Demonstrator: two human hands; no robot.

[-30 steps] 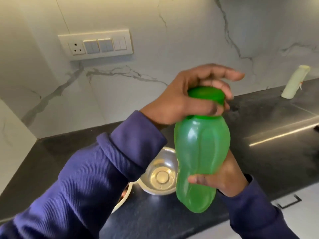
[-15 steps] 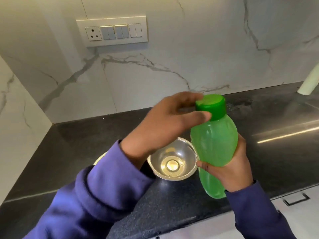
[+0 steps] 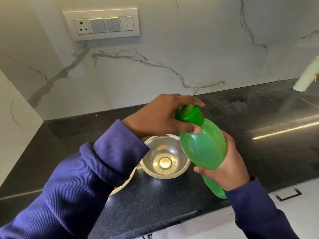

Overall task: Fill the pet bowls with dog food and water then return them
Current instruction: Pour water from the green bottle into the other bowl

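Cap-twist step: left hand [image 3: 160, 116] grips dark-green screw cap [image 3: 189, 114], right hand [image 3: 226, 164] clamps translucent green plastic bottle [image 3: 203, 149] w/ neck tilted over round steel bowl [image 3: 165, 156]; keep bottle steady, twist off before pouring.

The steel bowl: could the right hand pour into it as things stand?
Probably not yet: the cap is on the green bottle, gripped by the left hand. The steel bowl sits open beside the right hand.
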